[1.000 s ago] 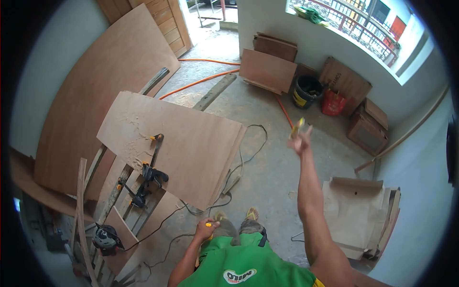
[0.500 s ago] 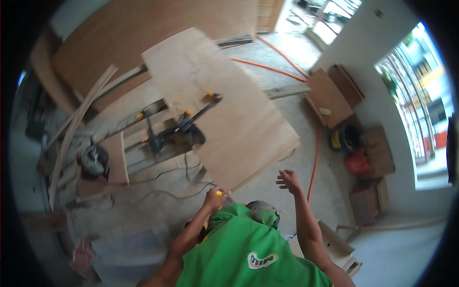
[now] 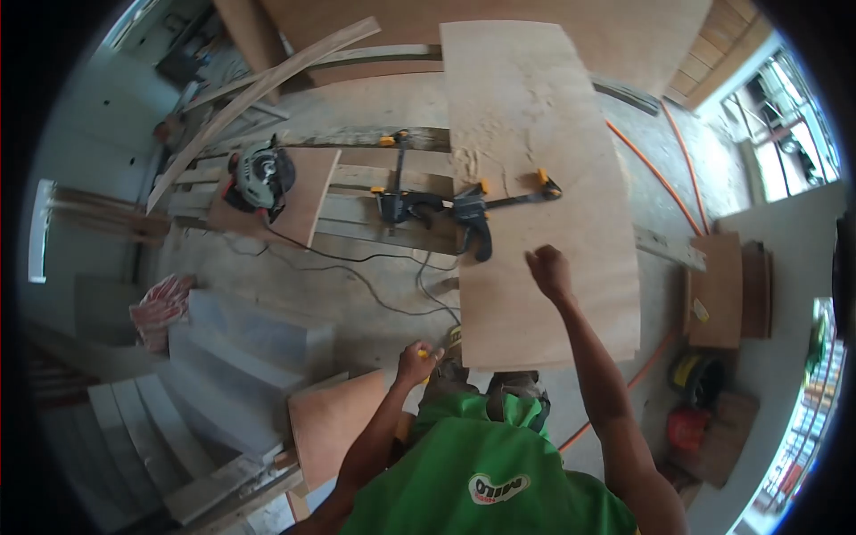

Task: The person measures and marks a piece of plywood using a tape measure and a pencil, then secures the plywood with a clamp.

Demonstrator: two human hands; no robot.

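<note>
My left hand (image 3: 417, 364) is closed around a small yellow object (image 3: 423, 354), low beside my left hip; most of the object is hidden by the fingers. My right hand (image 3: 549, 272) is held over the lower half of a large plywood panel (image 3: 553, 312), fingers curled in with nothing showing in them. Near it on the panel lies a black bar clamp (image 3: 470, 210) with yellow pads, its handle toward me. A second bar clamp (image 3: 401, 207) rests just left of the panel across wooden slats. Sawdust (image 3: 473, 165) is scattered over the panel's upper part.
A circular saw (image 3: 262, 181) sits on a small board at the left, its cord (image 3: 357, 270) trailing over the floor. An orange hose (image 3: 655, 174) runs along the right. A bucket (image 3: 696, 378) and a red container (image 3: 687, 429) stand by the right wall. Boards (image 3: 334, 419) lie lower left.
My view has turned, and the panel now lies straight ahead. My right hand went from spread fingers beside the panel to curled fingers over it. My left hand still grips the yellow object.
</note>
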